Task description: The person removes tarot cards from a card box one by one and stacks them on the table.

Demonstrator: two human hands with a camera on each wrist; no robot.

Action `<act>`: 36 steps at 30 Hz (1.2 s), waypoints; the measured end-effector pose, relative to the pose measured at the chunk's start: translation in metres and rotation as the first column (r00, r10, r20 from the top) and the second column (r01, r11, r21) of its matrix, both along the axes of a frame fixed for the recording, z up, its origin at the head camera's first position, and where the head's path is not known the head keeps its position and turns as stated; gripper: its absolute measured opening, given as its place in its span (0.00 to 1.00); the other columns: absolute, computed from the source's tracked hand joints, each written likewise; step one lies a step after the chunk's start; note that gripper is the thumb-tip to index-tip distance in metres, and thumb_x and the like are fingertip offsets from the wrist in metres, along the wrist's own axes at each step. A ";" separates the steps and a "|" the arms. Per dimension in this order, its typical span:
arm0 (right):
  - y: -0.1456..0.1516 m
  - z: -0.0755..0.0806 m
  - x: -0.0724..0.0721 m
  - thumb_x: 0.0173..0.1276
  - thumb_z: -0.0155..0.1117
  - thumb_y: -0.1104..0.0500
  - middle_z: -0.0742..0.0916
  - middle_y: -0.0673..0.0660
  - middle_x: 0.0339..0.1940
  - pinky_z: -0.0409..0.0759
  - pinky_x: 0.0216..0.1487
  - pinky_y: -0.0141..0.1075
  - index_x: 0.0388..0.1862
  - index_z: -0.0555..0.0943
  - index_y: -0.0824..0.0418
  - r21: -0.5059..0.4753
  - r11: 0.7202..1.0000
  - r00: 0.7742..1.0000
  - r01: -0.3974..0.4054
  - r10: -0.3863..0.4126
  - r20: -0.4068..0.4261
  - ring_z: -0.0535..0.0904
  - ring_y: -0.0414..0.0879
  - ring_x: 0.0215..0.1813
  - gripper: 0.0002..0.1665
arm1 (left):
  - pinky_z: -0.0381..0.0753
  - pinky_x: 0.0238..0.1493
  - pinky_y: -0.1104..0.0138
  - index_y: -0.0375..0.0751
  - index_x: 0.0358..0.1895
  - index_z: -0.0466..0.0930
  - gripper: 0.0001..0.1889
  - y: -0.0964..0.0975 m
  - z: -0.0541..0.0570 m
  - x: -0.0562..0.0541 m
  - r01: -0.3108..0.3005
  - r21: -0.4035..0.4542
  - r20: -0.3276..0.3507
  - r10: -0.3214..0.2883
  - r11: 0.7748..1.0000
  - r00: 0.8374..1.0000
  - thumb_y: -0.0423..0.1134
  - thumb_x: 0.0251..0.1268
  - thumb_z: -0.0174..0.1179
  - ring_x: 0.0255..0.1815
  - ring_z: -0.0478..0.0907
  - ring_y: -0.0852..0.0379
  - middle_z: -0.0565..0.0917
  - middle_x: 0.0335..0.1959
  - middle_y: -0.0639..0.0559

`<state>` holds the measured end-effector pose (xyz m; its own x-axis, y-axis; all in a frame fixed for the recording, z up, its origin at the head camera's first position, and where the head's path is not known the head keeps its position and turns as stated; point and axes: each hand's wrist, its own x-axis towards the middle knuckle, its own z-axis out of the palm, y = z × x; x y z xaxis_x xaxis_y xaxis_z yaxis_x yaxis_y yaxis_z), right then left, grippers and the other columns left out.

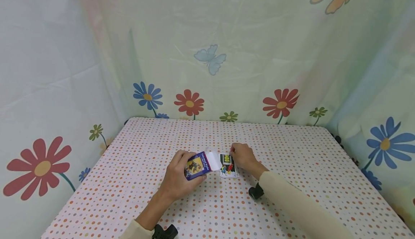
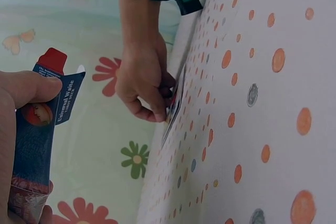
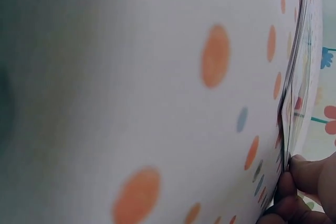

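My left hand (image 1: 179,177) grips a blue tarot card box (image 1: 197,166) printed "Universal Waite", holding it tilted above the table. Its end flap (image 1: 214,160) hangs open toward the right. In the left wrist view the thumb lies across the face of the box (image 2: 34,145). A thin stack of cards (image 1: 228,170) lies face up on the cloth, the top one showing a black picture with yellow, blue and red. My right hand (image 1: 244,156) pinches the stack's far right corner. In the right wrist view, thumb and fingers (image 3: 310,174) hold the edge of the slightly spread cards (image 3: 295,72).
A polka-dot cloth (image 1: 285,152) covers the table. Curtains with printed flowers and butterflies (image 1: 210,58) stand behind it and on both sides. A black wrist camera mount (image 1: 256,191) sits under the right sleeve, another (image 1: 164,231) by the left.
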<state>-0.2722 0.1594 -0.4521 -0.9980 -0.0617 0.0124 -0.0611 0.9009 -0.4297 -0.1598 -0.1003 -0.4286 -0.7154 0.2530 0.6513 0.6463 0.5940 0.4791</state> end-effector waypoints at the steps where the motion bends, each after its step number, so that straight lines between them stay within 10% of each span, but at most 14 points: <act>1: 0.000 0.000 0.000 0.75 0.64 0.58 0.83 0.52 0.27 0.71 0.27 0.34 0.33 0.80 0.58 -0.003 1.000 1.000 0.005 -0.005 0.000 0.76 0.44 0.27 0.08 | 0.81 0.40 0.68 0.43 0.61 0.77 0.37 0.000 0.000 0.000 0.002 0.001 -0.001 -0.002 1.000 1.000 0.48 0.45 0.81 0.45 0.73 0.60 0.75 0.52 0.50; 13: 0.000 0.008 0.012 0.68 0.69 0.47 0.83 0.56 0.25 0.73 0.25 0.35 0.32 0.80 0.66 -0.050 0.993 0.993 0.110 -0.107 0.051 0.76 0.46 0.27 0.22 | 0.81 0.40 0.68 0.43 0.62 0.77 0.38 -0.001 0.000 0.001 0.003 0.005 0.011 -0.003 1.000 1.000 0.48 0.45 0.81 0.46 0.74 0.60 0.75 0.53 0.50; 19: -0.004 0.015 0.018 0.61 0.76 0.48 0.82 0.53 0.17 0.67 0.20 0.32 0.17 0.79 0.61 -0.030 0.992 0.991 0.119 -0.117 0.068 0.73 0.43 0.20 0.23 | 0.81 0.41 0.68 0.42 0.62 0.77 0.38 -0.001 0.001 0.000 0.001 -0.003 0.013 -0.001 1.000 1.000 0.49 0.45 0.81 0.46 0.73 0.60 0.75 0.53 0.50; 36: -0.006 0.020 0.019 0.55 0.82 0.58 0.85 0.56 0.20 0.77 0.16 0.29 0.23 0.81 0.65 -0.107 0.983 0.982 0.151 -0.137 0.132 0.81 0.43 0.14 0.17 | 0.81 0.40 0.68 0.42 0.62 0.77 0.37 -0.002 0.002 0.000 0.001 -0.004 -0.003 -0.001 1.000 1.000 0.49 0.46 0.80 0.46 0.74 0.59 0.75 0.53 0.48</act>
